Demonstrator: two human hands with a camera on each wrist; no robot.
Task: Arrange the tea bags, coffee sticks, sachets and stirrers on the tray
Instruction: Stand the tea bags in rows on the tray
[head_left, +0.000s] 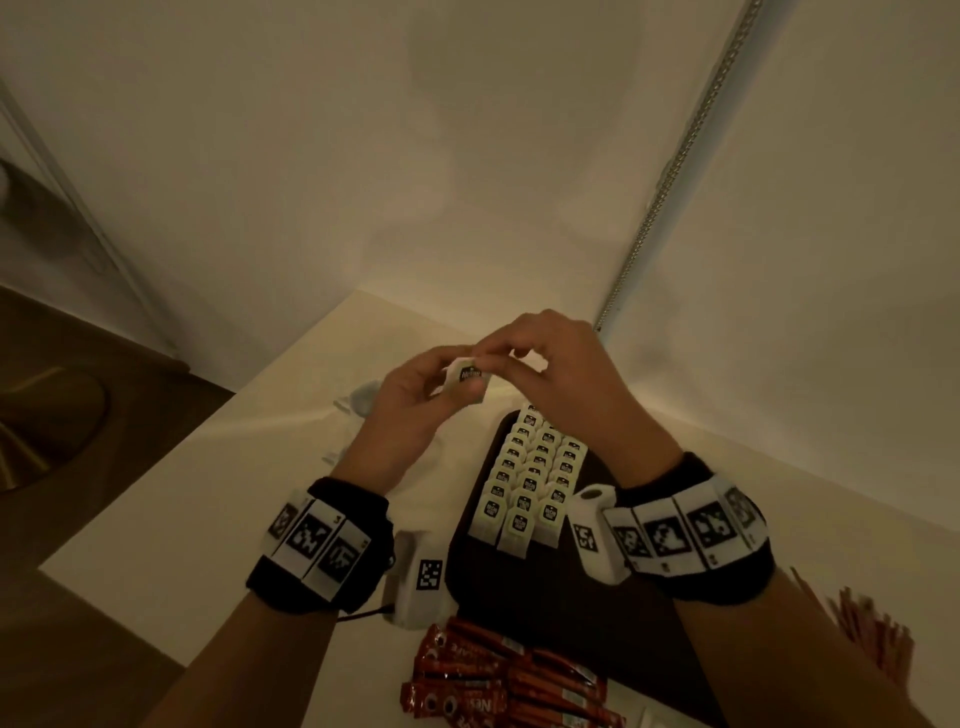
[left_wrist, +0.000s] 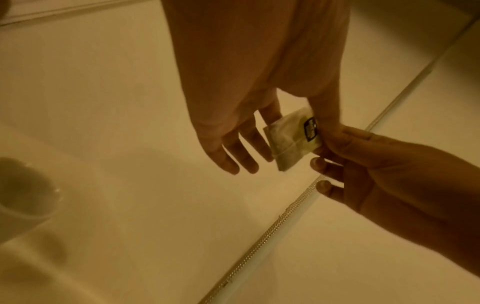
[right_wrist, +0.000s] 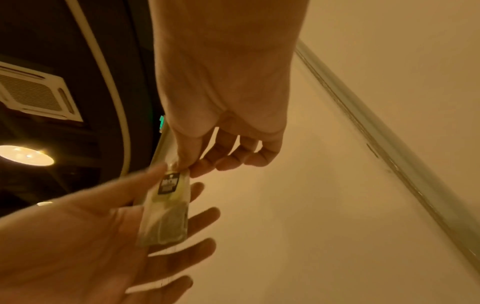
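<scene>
Both hands are raised over the far end of the table with one tea bag (head_left: 466, 375) between them. My left hand (head_left: 410, 400) holds the bag with its thumb against the fingers behind it. My right hand (head_left: 540, 358) pinches the tagged end between thumb and forefinger. In the left wrist view the tea bag (left_wrist: 291, 139) sits between the left hand (left_wrist: 233, 127) and the right hand (left_wrist: 369, 168). From the right wrist, the tea bag (right_wrist: 166, 216) lies along the left hand's (right_wrist: 78, 236) fingers. Below, a dark tray (head_left: 524, 592) carries three rows of tea bags (head_left: 530, 488).
Red coffee sticks (head_left: 493, 680) lie heaped at the tray's near edge. A bundle of thin brown stirrers (head_left: 872, 629) sits to the right. Clear wrappers (head_left: 358, 400) lie on the white table (head_left: 182, 530) left of the hands. A wall with a bead chain (head_left: 675, 171) closes the far side.
</scene>
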